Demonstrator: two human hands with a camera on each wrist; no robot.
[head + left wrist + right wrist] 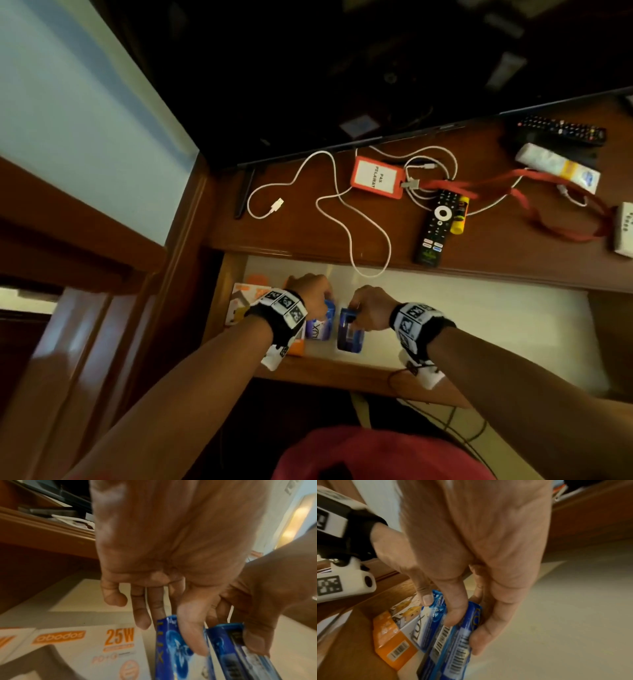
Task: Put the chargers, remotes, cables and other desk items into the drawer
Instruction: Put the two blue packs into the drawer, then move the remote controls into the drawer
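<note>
In the open drawer (479,325), two blue Lux soap packs stand side by side. My left hand (322,303) pinches the left pack (320,327) between thumb and fingers; the left wrist view shows this hand (173,632) on the left pack (173,655). My right hand (354,317) grips the right pack (349,334). In the right wrist view, this hand (467,626) grips the barcoded right pack (453,646). On the desk lie a white cable (342,205), a black remote (436,226), an orange card holder (376,176) and a second remote (561,130).
A white and orange 25W charger box (85,649) lies at the drawer's left end, with an orange box (390,635) beside the packs. A white tube (558,166), a red lanyard (548,219) and a white charger (625,229) lie on the desk's right. The TV stands behind.
</note>
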